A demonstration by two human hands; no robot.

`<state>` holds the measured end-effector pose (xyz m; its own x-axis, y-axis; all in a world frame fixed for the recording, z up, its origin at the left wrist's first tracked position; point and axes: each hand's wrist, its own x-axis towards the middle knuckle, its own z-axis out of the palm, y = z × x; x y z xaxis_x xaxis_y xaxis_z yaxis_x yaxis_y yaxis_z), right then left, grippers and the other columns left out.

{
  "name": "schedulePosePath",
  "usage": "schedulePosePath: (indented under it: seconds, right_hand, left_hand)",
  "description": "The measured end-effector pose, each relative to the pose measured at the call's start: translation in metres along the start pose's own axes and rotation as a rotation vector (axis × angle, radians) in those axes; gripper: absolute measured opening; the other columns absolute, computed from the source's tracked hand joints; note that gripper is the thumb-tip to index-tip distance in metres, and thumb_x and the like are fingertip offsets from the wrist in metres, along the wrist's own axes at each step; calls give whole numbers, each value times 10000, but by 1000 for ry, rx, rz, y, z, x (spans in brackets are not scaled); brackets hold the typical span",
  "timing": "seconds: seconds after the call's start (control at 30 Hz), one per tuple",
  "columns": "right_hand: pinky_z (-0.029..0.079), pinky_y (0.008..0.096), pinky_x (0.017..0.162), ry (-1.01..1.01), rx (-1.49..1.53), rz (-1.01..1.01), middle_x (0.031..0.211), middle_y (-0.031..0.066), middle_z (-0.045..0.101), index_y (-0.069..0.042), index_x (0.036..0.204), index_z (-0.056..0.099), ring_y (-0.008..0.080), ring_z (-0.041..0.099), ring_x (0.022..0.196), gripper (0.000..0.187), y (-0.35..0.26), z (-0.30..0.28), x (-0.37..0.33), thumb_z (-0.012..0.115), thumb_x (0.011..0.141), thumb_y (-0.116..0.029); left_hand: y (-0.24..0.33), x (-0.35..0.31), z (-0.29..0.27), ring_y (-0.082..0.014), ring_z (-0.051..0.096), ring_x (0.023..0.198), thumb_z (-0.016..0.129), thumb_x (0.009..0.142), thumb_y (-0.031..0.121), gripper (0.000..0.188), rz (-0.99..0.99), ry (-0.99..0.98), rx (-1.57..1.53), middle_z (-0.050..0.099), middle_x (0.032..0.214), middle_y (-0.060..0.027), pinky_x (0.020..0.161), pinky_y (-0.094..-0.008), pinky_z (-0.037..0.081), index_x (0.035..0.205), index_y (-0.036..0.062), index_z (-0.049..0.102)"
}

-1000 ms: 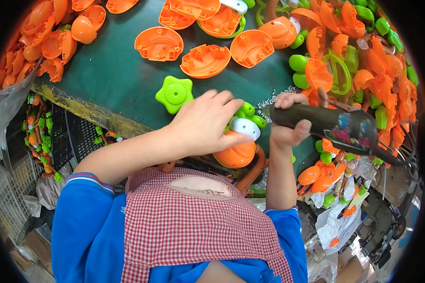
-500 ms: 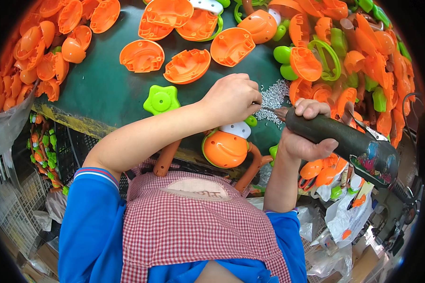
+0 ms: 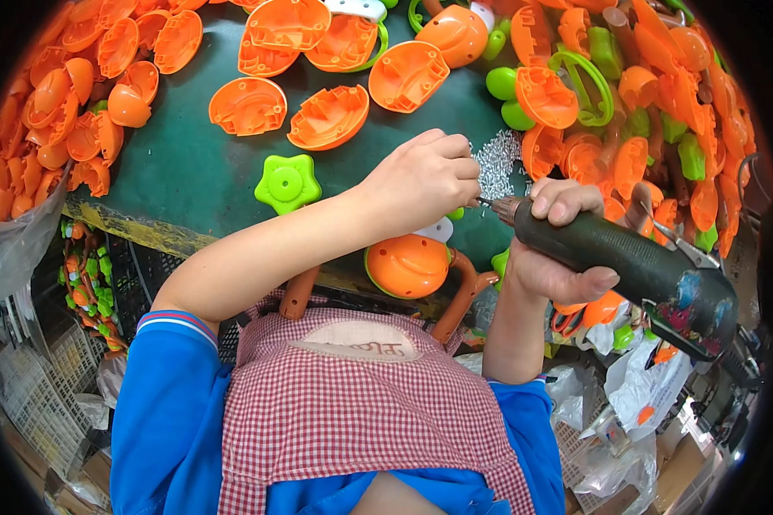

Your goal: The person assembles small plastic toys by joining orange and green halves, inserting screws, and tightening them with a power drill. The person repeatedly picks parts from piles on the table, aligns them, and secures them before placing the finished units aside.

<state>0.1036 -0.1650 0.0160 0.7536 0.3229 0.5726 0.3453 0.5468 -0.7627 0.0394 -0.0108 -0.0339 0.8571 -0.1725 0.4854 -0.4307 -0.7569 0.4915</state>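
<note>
My left hand (image 3: 425, 178) is closed in a pinch, its fingertips right at the tip of the bit. Whatever they hold is too small to make out. In my right hand (image 3: 545, 262) lies a dark power screwdriver (image 3: 623, 257), its bit pointing left toward the left fingers. Just beyond the bit is a pile of small silvery screws (image 3: 496, 163). Below my left wrist sits an orange and white toy piece (image 3: 408, 266) with brown curved limbs (image 3: 465, 296), partly hidden by the hand. A lime-green star-shaped piece (image 3: 288, 184) lies left of my forearm.
Several orange half shells (image 3: 328, 118) lie open side up across the green table (image 3: 176, 163). Heaps of orange parts (image 3: 56, 94) crowd the left; mixed orange and green parts (image 3: 636, 159) fill the right. Below the table are plastic bags (image 3: 653, 378) and crates (image 3: 47, 378).
The view has shifted slightly, so the table parts sit a little differently. My left fingers remain pinched at the bit tip, and my right hand still holds the screwdriver, slightly lower in view.
</note>
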Motion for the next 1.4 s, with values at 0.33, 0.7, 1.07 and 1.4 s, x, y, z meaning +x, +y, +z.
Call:
schedulePosePath:
  seconds: [0.33, 0.7, 1.07, 1.4]
  right_hand:
    - [478, 341, 605, 116, 78, 61, 758, 107, 573, -72, 1490, 127, 213, 555, 638, 1026, -38, 10, -30, 602, 825, -693]
    - [467, 327, 604, -10, -251, 299, 775, 85, 563, -82, 1440, 195, 186, 549, 645, 964, -47, 25, -59, 633, 818, -674]
    - [503, 367, 629, -215, 131, 259, 775, 158, 608, -109, 1404, 330, 246, 580, 678, 645, -18, 3, -63, 672, 911, -346]
    - [490, 331, 635, 124, -159, 143, 787, 122, 568, -60, 1483, 156, 199, 559, 663, 931, 3, -32, -44, 684, 862, -510]
  left_hand:
    - [53, -48, -27, -353, 420, 1305, 826, 593, 380, 631, -352, -199, -199, 484, 1378, -123, 1048, -500, 378, 1131, 109, 638]
    - [60, -57, -15, -347, 373, 1344, 788, 602, 305, 484, -348, -186, -144, 500, 1309, -101, 1033, -513, 392, 1034, 152, 631]
    - [62, -54, -12, -311, 399, 1322, 754, 631, 351, 443, -334, -159, -111, 515, 1270, -95, 1020, -449, 387, 990, 125, 627]
    - [58, -47, -19, -337, 418, 1293, 750, 730, 363, 445, -241, -169, -65, 502, 1288, -125, 1049, -487, 362, 1062, 97, 619]
